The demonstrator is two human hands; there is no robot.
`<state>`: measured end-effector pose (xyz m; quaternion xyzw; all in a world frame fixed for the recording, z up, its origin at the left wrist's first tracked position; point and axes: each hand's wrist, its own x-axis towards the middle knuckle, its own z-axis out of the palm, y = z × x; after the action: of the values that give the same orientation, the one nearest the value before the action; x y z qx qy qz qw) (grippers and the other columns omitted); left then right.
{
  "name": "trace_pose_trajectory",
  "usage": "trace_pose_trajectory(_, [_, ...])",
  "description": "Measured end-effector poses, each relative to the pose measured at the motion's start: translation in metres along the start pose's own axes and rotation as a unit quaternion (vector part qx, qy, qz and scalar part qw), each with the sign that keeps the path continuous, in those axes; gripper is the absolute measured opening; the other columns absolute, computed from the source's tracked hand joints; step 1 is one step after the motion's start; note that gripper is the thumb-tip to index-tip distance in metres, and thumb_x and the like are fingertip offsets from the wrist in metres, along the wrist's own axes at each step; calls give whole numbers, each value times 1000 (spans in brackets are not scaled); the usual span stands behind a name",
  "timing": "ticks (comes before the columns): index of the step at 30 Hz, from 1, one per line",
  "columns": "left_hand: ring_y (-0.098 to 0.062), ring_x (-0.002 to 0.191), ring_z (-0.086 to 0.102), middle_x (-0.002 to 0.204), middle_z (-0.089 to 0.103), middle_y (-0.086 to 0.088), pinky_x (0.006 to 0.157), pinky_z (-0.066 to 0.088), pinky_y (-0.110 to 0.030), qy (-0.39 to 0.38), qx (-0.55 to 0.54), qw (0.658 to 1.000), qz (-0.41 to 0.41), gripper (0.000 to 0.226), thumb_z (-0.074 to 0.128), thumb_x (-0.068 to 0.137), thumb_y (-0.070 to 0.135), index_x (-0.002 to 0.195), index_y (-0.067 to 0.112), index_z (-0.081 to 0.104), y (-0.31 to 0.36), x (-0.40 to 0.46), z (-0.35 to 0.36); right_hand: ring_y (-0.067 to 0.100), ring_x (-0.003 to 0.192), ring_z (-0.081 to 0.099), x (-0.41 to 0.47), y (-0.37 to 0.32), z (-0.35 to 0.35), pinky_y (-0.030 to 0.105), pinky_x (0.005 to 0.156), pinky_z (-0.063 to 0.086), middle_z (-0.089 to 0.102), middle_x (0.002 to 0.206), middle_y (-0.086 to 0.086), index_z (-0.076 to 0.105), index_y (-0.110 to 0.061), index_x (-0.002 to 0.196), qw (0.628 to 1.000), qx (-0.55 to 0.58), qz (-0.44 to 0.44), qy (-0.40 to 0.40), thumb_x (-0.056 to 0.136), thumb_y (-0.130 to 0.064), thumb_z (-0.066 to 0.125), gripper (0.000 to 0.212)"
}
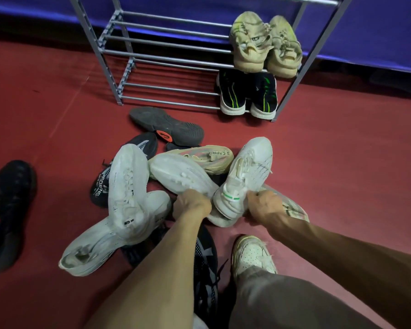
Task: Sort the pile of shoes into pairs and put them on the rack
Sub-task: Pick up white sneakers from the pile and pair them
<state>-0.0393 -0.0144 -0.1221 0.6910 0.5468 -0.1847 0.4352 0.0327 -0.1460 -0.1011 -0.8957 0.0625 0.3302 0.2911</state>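
Note:
A pile of shoes lies on the red floor in front of a grey metal rack (pixel 109 51). My left hand (pixel 191 205) grips the heel end of a white shoe turned sole-up (pixel 178 176). My right hand (pixel 263 205) holds the heel of a white sneaker with a green stripe (pixel 247 172), toe pointing away. Two more white sneakers (pixel 126 184) (pixel 109 236) lie crossed at the left of the pile. A beige shoe (pixel 214 157) and dark shoes (pixel 166 124) lie behind. The rack holds a cream pair (pixel 263 43) and a black-green pair (pixel 247 93).
A black shoe (pixel 10 205) lies apart at the far left. My own white shoe (pixel 252 255) stands on the floor at lower right, with a dark patterned shoe (pixel 204 269) beside it. A purple wall (pixel 377 32) runs behind the rack. The rack's left bars hold nothing.

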Motion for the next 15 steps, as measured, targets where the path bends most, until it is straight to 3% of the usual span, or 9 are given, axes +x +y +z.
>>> trace_pose_trajectory(2, [-32, 102, 65, 113, 67, -14, 75, 51, -30, 50, 62, 996, 37, 32, 62, 86, 32, 106, 7, 65, 8, -10, -5, 36, 99, 66, -3, -9, -2, 39, 83, 53, 68, 107, 21, 64, 5, 107, 993, -99, -30, 51, 101, -19, 34, 39])
trace_pose_trajectory(4, [-33, 112, 59, 121, 63, -15, 79, 48, -35, 97, 84, 988, 87, 30, 59, 90, 25, 113, 6, 62, 16, -17, -12, 35, 106, 63, -2, -20, -5, 37, 84, 52, 66, 112, 19, 64, 2, 110, 982, -148, -43, 113, 100, -15, 38, 33])
trace_pose_trajectory(8, [-37, 110, 59, 116, 64, -18, 83, 48, -41, 197, 95, 961, 171, 27, 48, 92, 14, 112, 6, 63, 25, -26, -35, 36, 99, 65, 6, -31, -8, 35, 75, 54, 68, 106, 18, 65, 0, 103, 978, -114, -11, 176, 91, -25, 58, 28])
trace_pose_trajectory(10, [-38, 109, 58, 116, 64, -19, 84, 48, -42, 197, 95, 956, 194, 28, 46, 92, 12, 113, 6, 63, 22, -23, -45, 39, 101, 63, 8, -34, -10, 36, 73, 49, 65, 109, 21, 63, 0, 109, 977, -98, -23, 188, 96, -29, 48, 36])
trace_pose_trajectory(12, [-39, 103, 60, 112, 64, -20, 82, 50, -43, 169, 66, 965, 190, 27, 45, 91, 10, 109, 4, 65, 16, -18, -51, 41, 105, 61, 9, -36, -11, 41, 81, 50, 63, 113, 23, 63, -2, 114, 976, -77, -27, 202, 97, -30, 42, 39])
trace_pose_trajectory(15, [-40, 95, 63, 102, 68, -23, 75, 51, -39, 125, 27, 973, 192, 22, 47, 85, 2, 91, -1, 68, 5, -8, -51, 40, 104, 62, 9, -40, -10, 42, 83, 51, 64, 113, 23, 63, -3, 113, 977, -68, -32, 198, 96, -31, 41, 40])
